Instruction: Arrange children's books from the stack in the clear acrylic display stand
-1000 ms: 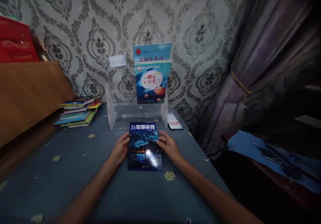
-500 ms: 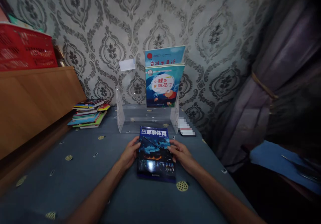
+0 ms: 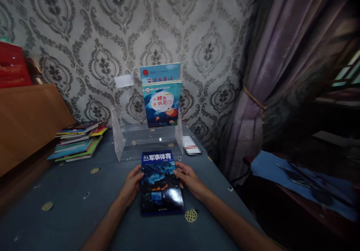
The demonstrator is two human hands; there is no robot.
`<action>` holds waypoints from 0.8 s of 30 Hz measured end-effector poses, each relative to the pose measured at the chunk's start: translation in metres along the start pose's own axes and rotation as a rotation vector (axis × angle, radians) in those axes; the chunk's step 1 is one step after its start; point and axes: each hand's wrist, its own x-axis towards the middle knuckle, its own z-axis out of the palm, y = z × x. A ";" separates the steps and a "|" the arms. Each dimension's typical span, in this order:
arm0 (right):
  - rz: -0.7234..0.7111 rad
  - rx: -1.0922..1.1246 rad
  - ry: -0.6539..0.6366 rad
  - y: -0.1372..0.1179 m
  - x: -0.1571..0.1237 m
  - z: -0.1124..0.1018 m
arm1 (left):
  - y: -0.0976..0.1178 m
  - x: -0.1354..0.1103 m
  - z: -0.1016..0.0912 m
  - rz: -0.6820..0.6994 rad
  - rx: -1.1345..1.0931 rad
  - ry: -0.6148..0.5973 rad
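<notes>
A dark blue book with white lettering lies flat on the blue table cloth in front of me. My left hand grips its left edge with curled fingers. My right hand grips its right edge, thumb on the cover. Just beyond the book stands a clear acrylic rack. Two picture books stand upright in the rack's right side, one behind the other.
A stack of several colourful books lies at the left by a wooden cabinet with a red crate on top. A purple curtain hangs at the right. A small blurred object lies right of the rack.
Both hands stay on the dark book's edges, and the book still lies flat on the cloth. The view has swung right, then back left and slightly up.
</notes>
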 end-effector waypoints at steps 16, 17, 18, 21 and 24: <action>-0.001 0.013 0.025 0.005 0.002 -0.002 | 0.153 0.114 0.077 1.063 1.034 0.278; 0.000 0.009 0.026 0.005 0.002 -0.002 | 0.158 0.125 0.080 1.035 0.996 0.286; 0.002 0.006 0.034 0.005 0.003 -0.002 | 0.163 0.134 0.082 1.002 0.962 0.287; 0.004 0.006 0.053 0.007 0.004 -0.003 | 0.169 0.156 0.086 0.930 0.889 0.258; -0.003 -0.003 0.024 0.008 0.005 -0.004 | 0.170 0.169 0.086 0.898 0.861 0.162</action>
